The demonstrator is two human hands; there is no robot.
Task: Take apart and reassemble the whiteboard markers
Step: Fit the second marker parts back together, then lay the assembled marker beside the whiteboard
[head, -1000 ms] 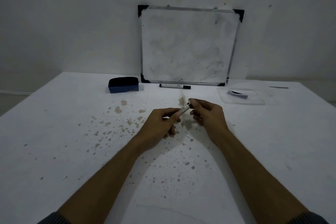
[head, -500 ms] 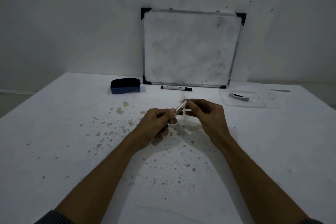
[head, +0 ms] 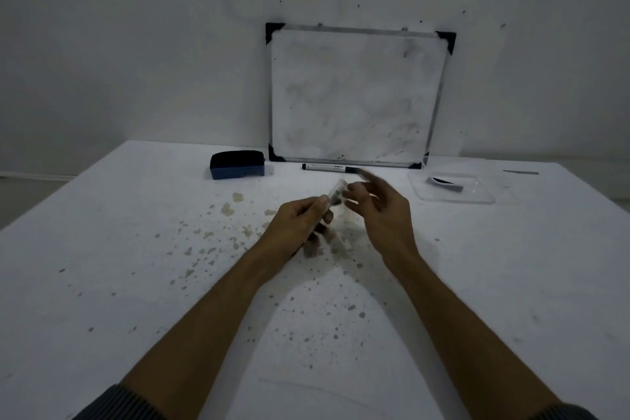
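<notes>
On the white table (head: pixel 102 266), speckled with brown stains mid-surface, everything sits toward the far edge. Whiteboard (head: pixel 354 95) leans upright against the wall, smudged grey, black corner caps. Clear tray (head: pixel 477 196) to its right, flat on the table, with a dark curved strip (head: pixel 445 182) inside. Blue eraser (head: pixel 237 164) with black felt top just left of the board's lower corner. Second marker (head: pixel 329 167) lies flat along the board's bottom edge, black cap end to the right.

Both forearms reach in from the near side over the stains. Left hand (head: pixel 300 222) is curled closed around a marker barrel (head: pixel 335 194), which sticks out up and right past the thumb, held above the table. Right hand (head: pixel 378 211) is loosely open just beside the barrel's free end, fingers spread and motion-blurred; can't tell if its fingertips touch the barrel or pinch any small part.
</notes>
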